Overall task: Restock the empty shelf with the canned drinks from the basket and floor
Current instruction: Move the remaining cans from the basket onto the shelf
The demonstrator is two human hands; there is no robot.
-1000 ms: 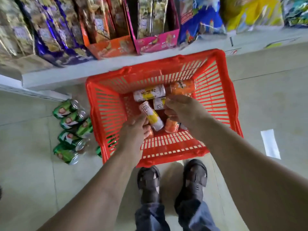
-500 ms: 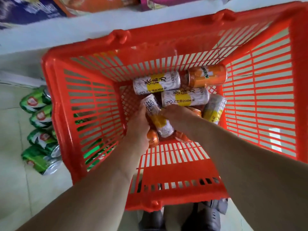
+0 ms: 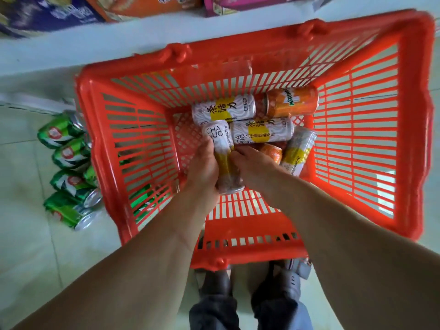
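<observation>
A red plastic basket [image 3: 250, 253] stands on the floor in front of me. Several cans lie in it: white-and-yellow tall cans [image 3: 262, 132] and an orange Mirinda can [image 3: 292, 102]. My left hand [image 3: 204, 167] is closed around one white-and-yellow can [image 3: 217, 139], which is tilted up from the pile. My right hand [image 3: 252, 167] presses against that can's right side, above a smaller orange can [image 3: 272, 153]; what its fingers hold is hidden. Several green cans [image 3: 66, 153] lie on the floor left of the basket.
A white shelf edge [image 3: 71, 51] runs along the top, with snack packs [image 3: 47, 13] on it. My shoes [image 3: 216, 282] stand just behind the basket. Pale tiled floor [image 3: 28, 258] surrounds it.
The view has drawn closer to the basket. My left hand has closed around the white-and-yellow can and tilted it up. My right hand has shifted left against it.
</observation>
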